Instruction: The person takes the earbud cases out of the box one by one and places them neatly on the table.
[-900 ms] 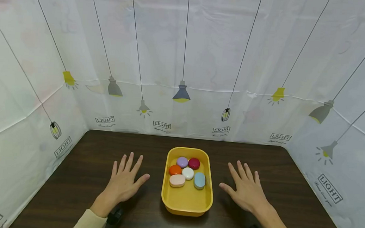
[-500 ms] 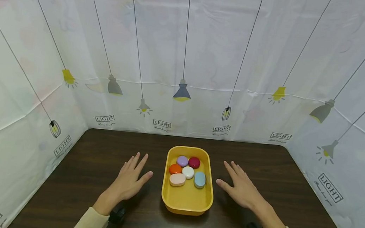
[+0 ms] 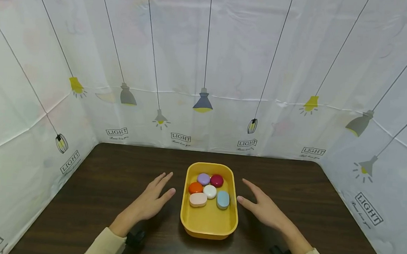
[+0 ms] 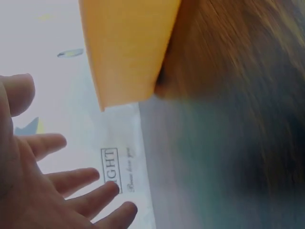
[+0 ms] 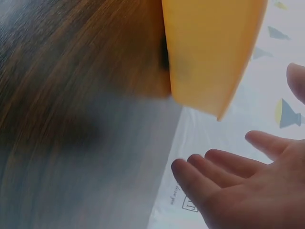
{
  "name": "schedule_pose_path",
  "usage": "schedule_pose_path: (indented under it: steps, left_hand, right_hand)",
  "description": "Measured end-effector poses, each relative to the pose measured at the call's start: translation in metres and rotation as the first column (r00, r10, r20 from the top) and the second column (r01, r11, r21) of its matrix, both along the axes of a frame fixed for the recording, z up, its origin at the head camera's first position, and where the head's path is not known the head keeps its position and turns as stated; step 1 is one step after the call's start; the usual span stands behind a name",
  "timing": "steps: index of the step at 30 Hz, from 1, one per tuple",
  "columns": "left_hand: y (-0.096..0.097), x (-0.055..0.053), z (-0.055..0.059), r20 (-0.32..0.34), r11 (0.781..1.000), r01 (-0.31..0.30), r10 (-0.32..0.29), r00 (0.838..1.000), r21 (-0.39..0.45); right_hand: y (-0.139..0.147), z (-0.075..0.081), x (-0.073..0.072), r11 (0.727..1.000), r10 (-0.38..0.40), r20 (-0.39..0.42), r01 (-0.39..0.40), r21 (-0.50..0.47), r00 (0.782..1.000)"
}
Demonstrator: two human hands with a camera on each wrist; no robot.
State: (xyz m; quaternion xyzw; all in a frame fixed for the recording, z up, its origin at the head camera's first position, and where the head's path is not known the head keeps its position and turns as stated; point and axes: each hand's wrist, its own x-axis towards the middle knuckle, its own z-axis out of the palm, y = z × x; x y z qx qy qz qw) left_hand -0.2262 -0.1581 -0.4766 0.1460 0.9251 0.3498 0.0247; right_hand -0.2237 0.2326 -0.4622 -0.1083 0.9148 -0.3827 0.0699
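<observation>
A creased white sheet (image 3: 209, 44) printed with lamps is seen beyond the fingers (image 3: 166, 180); beneath them is spread a dark wood-grained tabletop (image 3: 144, 160). Between the fingers, near both sets, a smooth-walled, round-cornered yellow tray (image 3: 208, 223) is set. The left hand (image 3: 146, 205) and right hand (image 3: 266, 212) are held wide, fingers extended. Between them, in the tray, are gathered glossy pieces: peach oval (image 3: 198, 200), blue oval (image 3: 223, 200), and white (image 3: 210, 192), orange (image 3: 195, 188), lilac (image 3: 203, 179) and crimson (image 3: 216, 180) rounds.

Booth-like — lamp-print sheeting (image 3: 241, 59) on three sides.
</observation>
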Motion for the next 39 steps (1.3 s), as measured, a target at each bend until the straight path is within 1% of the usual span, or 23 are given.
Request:
schedule_pose_path:
  steps: [5, 8, 12, 14, 19, 22, 28, 30, 34, 37, 39]
  left_hand:
    - [0.007, -0.003, 0.003, 0.020, 0.995, 0.026, -0.028, 0.999, 0.099]
    - [0.012, -0.005, 0.003, 0.034, 0.987, 0.038, -0.044, 0.998, 0.159]
    - [0.020, -0.008, 0.001, 0.067, 0.970, 0.041, -0.059, 0.996, 0.238]
    - [0.023, -0.009, -0.001, 0.089, 0.964, 0.043, -0.069, 0.994, 0.263]
    - [0.030, -0.012, -0.003, 0.154, 0.953, 0.043, -0.093, 0.984, 0.299]
    - [0.032, -0.013, -0.004, 0.199, 0.937, 0.043, -0.118, 0.973, 0.347]
    - [0.036, -0.016, -0.009, 0.279, 0.880, 0.065, -0.218, 0.935, 0.470]
    - [0.038, -0.016, -0.010, 0.299, 0.870, 0.066, -0.238, 0.924, 0.488]
    - [0.039, -0.018, -0.013, 0.336, 0.857, 0.050, -0.254, 0.907, 0.513]
    - [0.040, -0.020, -0.015, 0.350, 0.851, 0.038, -0.255, 0.901, 0.524]
    - [0.040, -0.020, -0.015, 0.354, 0.850, 0.034, -0.255, 0.900, 0.526]
  right_hand:
    - [-0.003, -0.002, -0.002, 0.999, -0.001, 0.024, 0.002, -0.055, 1.000]
    - [-0.005, -0.003, -0.004, 0.996, 0.002, 0.042, 0.001, -0.086, 0.999]
    - [-0.007, -0.007, -0.006, 0.992, 0.008, 0.061, -0.001, -0.126, 0.998]
    - [-0.008, -0.009, -0.007, 0.988, 0.012, 0.071, -0.001, -0.152, 0.997]
    - [-0.010, -0.012, -0.009, 0.978, 0.048, 0.067, -0.034, -0.204, 0.997]
    - [-0.011, -0.013, -0.010, 0.969, 0.074, 0.069, -0.056, -0.239, 0.995]
    - [-0.013, -0.017, -0.012, 0.951, 0.123, 0.082, -0.094, -0.294, 0.989]
    - [-0.013, -0.018, -0.013, 0.949, 0.132, 0.079, -0.103, -0.298, 0.988]
    - [-0.013, -0.020, -0.015, 0.942, 0.145, 0.088, -0.111, -0.317, 0.986]
    - [-0.013, -0.021, -0.015, 0.925, 0.169, 0.115, -0.117, -0.361, 0.979]
    - [-0.014, -0.022, -0.015, 0.909, 0.191, 0.139, -0.121, -0.399, 0.972]
